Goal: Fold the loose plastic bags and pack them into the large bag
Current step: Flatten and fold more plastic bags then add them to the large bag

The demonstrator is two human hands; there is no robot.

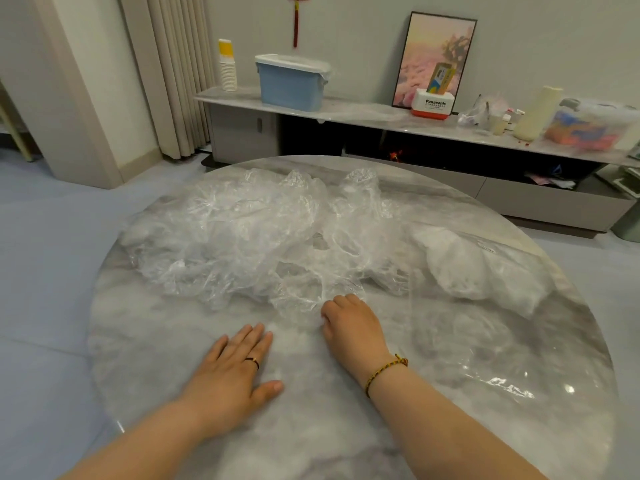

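Observation:
A heap of crumpled clear plastic bags (256, 233) covers the far half of the round marble table (145, 341). To the right lies a larger clear bag (478, 268) with folded white plastic inside. My left hand (235, 372) rests flat on the tabletop, fingers straight, apart from the heap. My right hand (349, 323) sits at the near edge of the heap, its fingers curled into the thin plastic there. A flat sheet of clear plastic (502, 375) spreads over the table to the right of my right arm.
Beyond the table runs a low TV cabinet (363, 116) with a blue lidded bin (291, 81), a stack of paper cups (228, 67), a framed picture (433, 60) and a clear storage box (588, 123). Curtains (166, 74) hang at the left. Grey floor surrounds the table.

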